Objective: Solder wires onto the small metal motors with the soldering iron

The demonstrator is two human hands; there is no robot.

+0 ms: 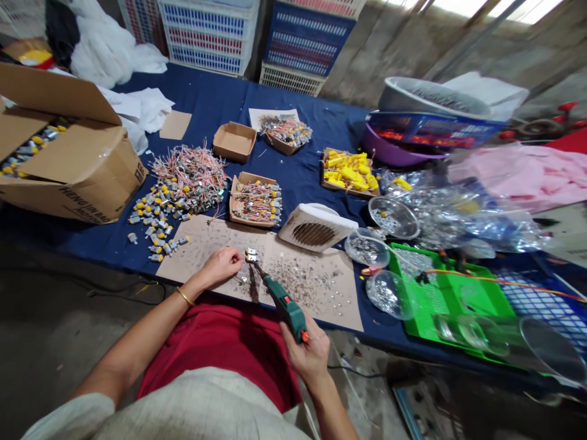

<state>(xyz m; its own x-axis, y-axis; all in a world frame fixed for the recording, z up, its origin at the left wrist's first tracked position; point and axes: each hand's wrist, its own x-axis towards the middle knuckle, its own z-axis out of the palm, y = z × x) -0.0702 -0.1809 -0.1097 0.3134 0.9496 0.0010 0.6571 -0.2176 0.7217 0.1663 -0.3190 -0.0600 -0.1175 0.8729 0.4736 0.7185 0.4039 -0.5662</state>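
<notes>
My right hand (pixel 308 347) grips a green soldering iron (pixel 285 300) with a red button. Its dark tip reaches two small motors (pixel 251 255) with silver bodies on the cardboard sheet (pixel 183 260). Just left of those motors, my left hand (pixel 224 264) is closed with fingertips pinched together; what they hold is too small to make out. Beyond it lies a heap of wired motors (pixel 188 174), with loose yellow-capped motors (pixel 158 226) at its front. A cardboard tray (pixel 233 215) of wired motors stands behind my hands.
A white vented piece (pixel 318 227) stands on the cardboard. To its right are clear bowls of small metal parts (pixel 367 247) and a green tray (pixel 440 296). A carton (pixel 92 183) of motors sits left. Yellow parts (pixel 349 170) fill a box at the back.
</notes>
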